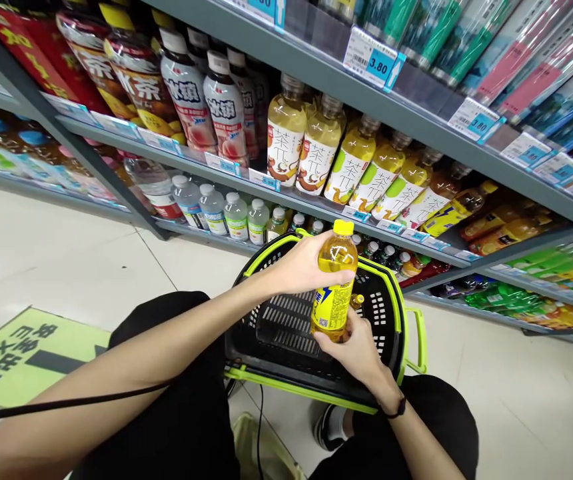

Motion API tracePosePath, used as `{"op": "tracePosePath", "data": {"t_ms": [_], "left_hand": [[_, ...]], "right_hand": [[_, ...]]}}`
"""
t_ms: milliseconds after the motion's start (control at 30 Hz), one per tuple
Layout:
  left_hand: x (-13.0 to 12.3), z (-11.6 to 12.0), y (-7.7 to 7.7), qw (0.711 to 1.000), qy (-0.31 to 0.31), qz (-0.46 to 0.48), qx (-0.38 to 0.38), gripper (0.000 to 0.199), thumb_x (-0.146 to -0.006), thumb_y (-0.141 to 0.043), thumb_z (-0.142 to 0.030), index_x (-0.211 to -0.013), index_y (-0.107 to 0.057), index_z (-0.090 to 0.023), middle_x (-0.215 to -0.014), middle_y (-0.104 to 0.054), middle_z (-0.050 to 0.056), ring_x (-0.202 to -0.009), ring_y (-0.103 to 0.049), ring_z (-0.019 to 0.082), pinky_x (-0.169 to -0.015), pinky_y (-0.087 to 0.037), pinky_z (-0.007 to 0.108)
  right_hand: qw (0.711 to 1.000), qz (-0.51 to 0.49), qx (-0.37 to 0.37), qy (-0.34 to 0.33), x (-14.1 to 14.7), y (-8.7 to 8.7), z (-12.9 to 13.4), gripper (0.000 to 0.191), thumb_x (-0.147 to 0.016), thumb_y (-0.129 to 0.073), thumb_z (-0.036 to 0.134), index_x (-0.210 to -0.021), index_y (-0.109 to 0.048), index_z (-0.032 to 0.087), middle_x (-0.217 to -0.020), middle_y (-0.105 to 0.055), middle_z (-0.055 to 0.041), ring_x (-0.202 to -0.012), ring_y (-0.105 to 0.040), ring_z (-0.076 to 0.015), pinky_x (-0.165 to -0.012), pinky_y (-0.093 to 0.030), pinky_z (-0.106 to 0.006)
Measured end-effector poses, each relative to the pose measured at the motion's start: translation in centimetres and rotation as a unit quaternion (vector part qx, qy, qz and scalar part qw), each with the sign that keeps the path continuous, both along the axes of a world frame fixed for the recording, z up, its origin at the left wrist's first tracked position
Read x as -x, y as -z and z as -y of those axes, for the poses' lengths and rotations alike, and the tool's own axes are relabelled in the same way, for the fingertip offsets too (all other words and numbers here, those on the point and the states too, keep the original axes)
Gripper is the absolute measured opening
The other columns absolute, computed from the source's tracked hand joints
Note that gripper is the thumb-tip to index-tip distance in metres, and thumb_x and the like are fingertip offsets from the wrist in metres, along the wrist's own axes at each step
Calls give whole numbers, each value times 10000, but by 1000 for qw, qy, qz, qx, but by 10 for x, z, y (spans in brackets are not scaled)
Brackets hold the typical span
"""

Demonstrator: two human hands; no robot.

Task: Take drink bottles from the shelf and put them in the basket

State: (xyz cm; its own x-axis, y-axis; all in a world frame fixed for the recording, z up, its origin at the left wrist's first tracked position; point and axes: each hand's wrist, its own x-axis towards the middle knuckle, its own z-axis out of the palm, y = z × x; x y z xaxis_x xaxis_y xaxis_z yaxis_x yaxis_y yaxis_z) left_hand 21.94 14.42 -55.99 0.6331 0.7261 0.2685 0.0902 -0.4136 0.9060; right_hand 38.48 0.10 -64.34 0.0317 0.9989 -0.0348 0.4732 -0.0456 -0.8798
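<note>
Both my hands are on one clear bottle of yellow drink (330, 307) with a yellow cap and a yellow label bearing a blue lightning mark. My left hand (302, 265) wraps round its upper part, the thumb across the front. Lower down, my right hand (354, 347) grips it near the base, with a dark band on that wrist. The bottle is nearly upright, tilted slightly. Below it stands a black shopping basket (286, 327) with a lime-green rim and handle. Inside the basket, partly hidden behind the right hand, shows another bottle with a yellow cap (358, 301).
Ahead runs a grey shelf (266, 190) with rows of tea bottles (286, 150), peach drinks (224, 110) and small bottles (236, 217) below. Price tags (374, 61) line its edges. A green floor sign (31, 357) lies at left. A black cord (81, 402) crosses my left arm.
</note>
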Motion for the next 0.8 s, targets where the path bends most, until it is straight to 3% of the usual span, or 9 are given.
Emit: {"op": "tracePosePath", "data": {"t_ms": [300, 467, 567, 700, 800], "left_hand": [[4, 2, -1, 999, 1, -13, -47, 533, -808, -760, -502, -1155, -631, -118, -1015, -734, 78, -908, -681, 196, -854, -542, 333], [3, -2, 4, 998, 21, 46, -36, 564, -792, -780, -504, -1180, -606, -134, -1072, -718, 94, -939, -683, 211, -845, -553, 345], [3, -4, 4, 998, -1, 60, -35, 642, -755, -812, -511, -1218, -570, -139, -1120, -697, 113, -970, -678, 234, -875, -551, 385], [3, -3, 3, 998, -4, 64, -5, 632, -743, -825, -506, -1190, -567, -139, -1116, -700, 117, -977, -678, 244, -894, -548, 405], [2, -2, 3, 996, 27, 77, 32, 573, -763, -816, -489, -1147, -597, -125, -1094, -709, 117, -972, -685, 237, -879, -559, 383]], "right_hand": [[997, 42, -32, 49, -2, 13, -1, 483, -746, -846, 437, -1109, -652, 183, -879, -768, -34, -685, -691, -194, -632, -558, -288], [996, 12, -57, 69, 1, 15, 1, 510, -746, -847, 453, -1131, -638, 190, -961, -787, -53, -767, -735, -210, -703, -601, -293], [988, 57, -100, 98, -1, 13, 2, 539, -762, -838, 494, -1148, -621, 185, -956, -791, -61, -722, -731, -199, -655, -592, -280], [934, 239, -228, 136, -11, 11, 0, 574, -803, -792, 592, -1126, -639, 143, -663, -702, -8, -469, -590, -152, -471, -474, -265], [884, 327, -299, 150, -20, 9, -3, 600, -838, -757, 620, -1128, -650, 105, -550, -595, 32, -416, -531, -137, -442, -415, -263]]}}
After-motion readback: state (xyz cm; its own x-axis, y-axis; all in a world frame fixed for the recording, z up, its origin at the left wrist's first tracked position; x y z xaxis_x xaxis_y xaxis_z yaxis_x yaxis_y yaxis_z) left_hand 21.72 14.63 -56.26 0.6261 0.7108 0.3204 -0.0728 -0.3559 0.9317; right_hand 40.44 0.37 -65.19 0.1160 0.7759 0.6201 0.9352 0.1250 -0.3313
